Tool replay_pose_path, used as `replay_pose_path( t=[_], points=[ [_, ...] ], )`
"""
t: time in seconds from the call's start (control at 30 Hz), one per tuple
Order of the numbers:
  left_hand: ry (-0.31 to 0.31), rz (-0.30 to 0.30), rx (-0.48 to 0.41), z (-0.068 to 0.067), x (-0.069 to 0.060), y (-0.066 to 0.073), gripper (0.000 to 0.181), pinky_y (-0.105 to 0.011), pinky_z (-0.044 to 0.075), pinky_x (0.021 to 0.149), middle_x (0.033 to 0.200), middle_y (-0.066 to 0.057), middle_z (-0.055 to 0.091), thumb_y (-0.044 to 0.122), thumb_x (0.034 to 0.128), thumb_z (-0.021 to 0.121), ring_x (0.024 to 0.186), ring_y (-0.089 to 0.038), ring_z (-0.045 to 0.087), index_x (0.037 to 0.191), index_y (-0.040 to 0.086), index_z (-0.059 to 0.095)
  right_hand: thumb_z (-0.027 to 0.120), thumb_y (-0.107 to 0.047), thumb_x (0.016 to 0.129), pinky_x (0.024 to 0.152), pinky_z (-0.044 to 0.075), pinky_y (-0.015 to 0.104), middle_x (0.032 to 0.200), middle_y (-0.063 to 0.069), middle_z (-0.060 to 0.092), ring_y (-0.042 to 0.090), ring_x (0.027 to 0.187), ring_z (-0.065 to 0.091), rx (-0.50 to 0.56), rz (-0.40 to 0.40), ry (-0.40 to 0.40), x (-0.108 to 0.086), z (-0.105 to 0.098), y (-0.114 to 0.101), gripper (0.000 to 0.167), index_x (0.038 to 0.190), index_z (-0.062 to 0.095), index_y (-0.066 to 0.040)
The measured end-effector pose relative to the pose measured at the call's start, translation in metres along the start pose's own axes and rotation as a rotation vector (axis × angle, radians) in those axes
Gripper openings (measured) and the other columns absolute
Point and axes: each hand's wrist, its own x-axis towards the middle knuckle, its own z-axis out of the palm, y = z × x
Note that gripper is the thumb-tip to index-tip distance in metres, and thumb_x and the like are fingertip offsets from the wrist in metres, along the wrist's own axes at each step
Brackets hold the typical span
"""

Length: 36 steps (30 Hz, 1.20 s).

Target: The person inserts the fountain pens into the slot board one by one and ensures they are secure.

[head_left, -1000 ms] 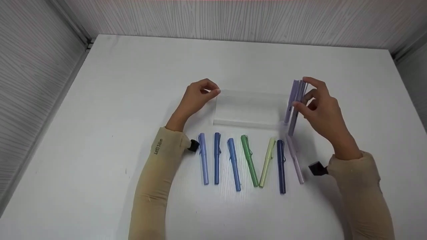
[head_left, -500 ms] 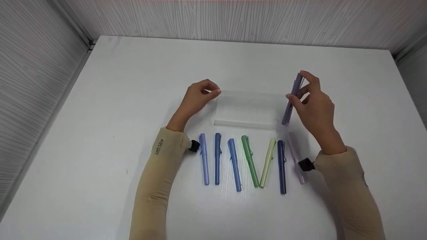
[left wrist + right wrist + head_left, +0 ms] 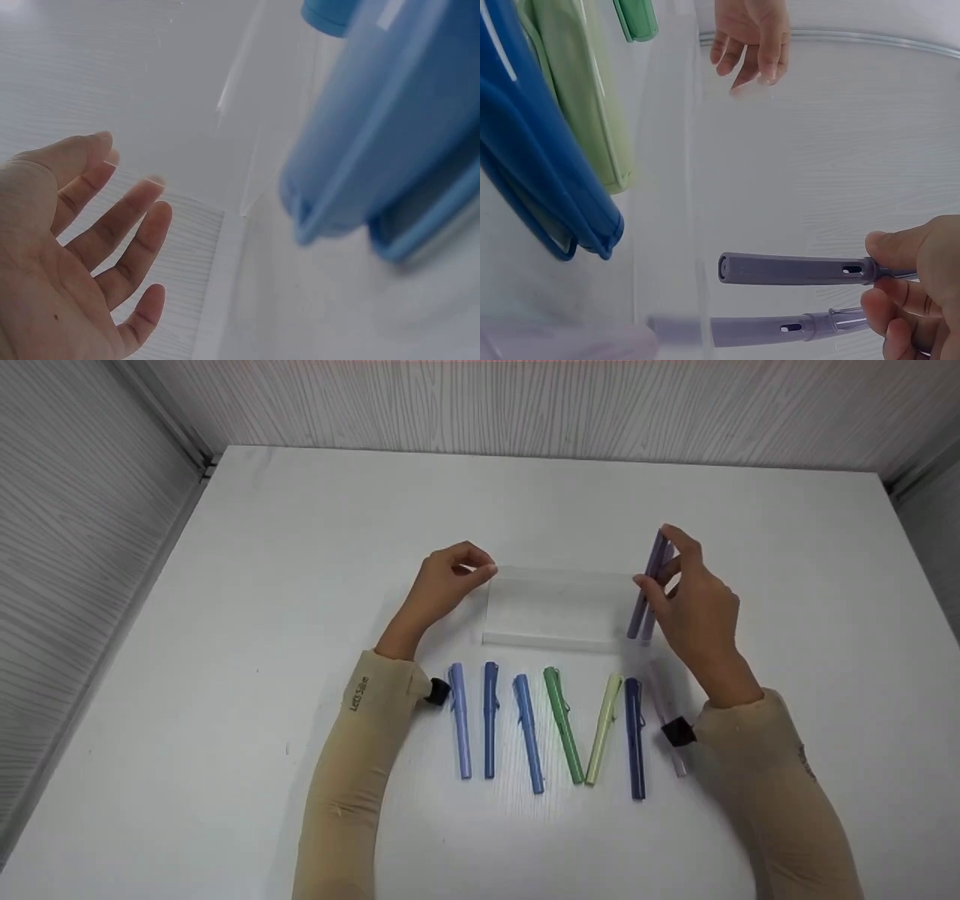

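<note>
My left hand [image 3: 448, 580] pinches the back left corner of a shallow clear plastic box [image 3: 555, 643] between thumb and fingers. In the left wrist view, the thumb and a fingertip of the left hand [image 3: 90, 247] meet at the box's thin see-through edge. My right hand [image 3: 701, 604] holds a purple pen [image 3: 637, 615] near its upper end, over the box's right part. In the right wrist view the held pen [image 3: 795, 269] points left from the fingers. A second purple pen [image 3: 757, 331] lies beside it, at the box's right end; its far portion looks blurred through the wall.
In front of the box lies a row of capped pens: periwinkle [image 3: 460, 720], blue [image 3: 490, 720], lighter blue [image 3: 529, 735], green [image 3: 562, 724], pale green [image 3: 602, 731], navy [image 3: 634, 739] and pale pink-lilac [image 3: 664, 694]. The right wrist camera partly covers the last. A panelled wall [image 3: 525, 405] stands behind the table.
My right hand has moved left with its purple pen, from right of the second purple pen to its left, over the box. The left hand keeps its pinch on the corner.
</note>
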Motion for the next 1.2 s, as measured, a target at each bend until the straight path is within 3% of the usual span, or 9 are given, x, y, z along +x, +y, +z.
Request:
replay_pose_path(
  t=[0.43,0.93,1.2],
  points=[
    [0.003,-0.006,-0.004,-0.002,0.000,0.001,0.024,-0.029,0.046,0.094,0.104,-0.005,0.069,0.032,0.0925,0.065,0.102,-0.016,0.060,0.105,0.011,0.068,0.068,-0.028,0.091,0.049,0.035,0.031,0.086,0.014,0.066,0.027,0.055,0.057,-0.028,-0.017,0.002,-0.001,0.007,0.001,0.059,0.139,0.037,-0.015],
    [-0.001,-0.011,-0.006,-0.002,0.000,0.004,0.023,-0.029,0.046,0.095,0.105,-0.005,0.069,0.030,0.0929,0.065,0.102,-0.017,0.060,0.105,0.011,0.068,0.069,-0.021,0.091,0.049,0.035,0.033,0.084,0.014,0.067,0.026,0.057,0.056,-0.076,0.039,-0.103,-0.002,0.013,-0.004,0.056,0.139,0.041,-0.013],
    [0.000,-0.011,-0.006,-0.003,-0.001,0.004,0.023,-0.029,0.046,0.095,0.105,-0.005,0.069,0.030,0.0928,0.065,0.102,-0.016,0.060,0.105,0.011,0.068,0.068,-0.020,0.091,0.047,0.037,0.034,0.084,0.016,0.069,0.027,0.056,0.059,-0.087,0.035,-0.105,-0.001,0.013,-0.004,0.056,0.139,0.040,-0.011]
  ],
)
